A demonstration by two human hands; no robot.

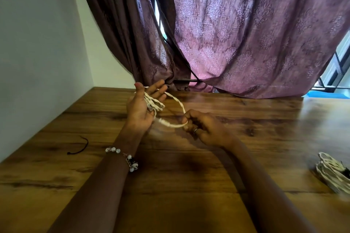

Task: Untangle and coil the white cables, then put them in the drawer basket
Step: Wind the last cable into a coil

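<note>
A white twisted cable point(177, 102) is wound in several turns across the palm of my left hand point(141, 108), which is held upright above the wooden table with fingers spread. A loop of the same cable arcs to the right and down into my right hand point(203, 128), whose fingers pinch it. A second bundle of white cable point(333, 173), coiled, lies on the table at the right edge. No drawer basket is in view.
The wooden table point(170, 185) fills the lower view. A short black cord point(79, 148) lies at its left. Purple patterned curtains point(236, 34) hang at the table's far edge. A white wall point(37, 43) bounds the left side.
</note>
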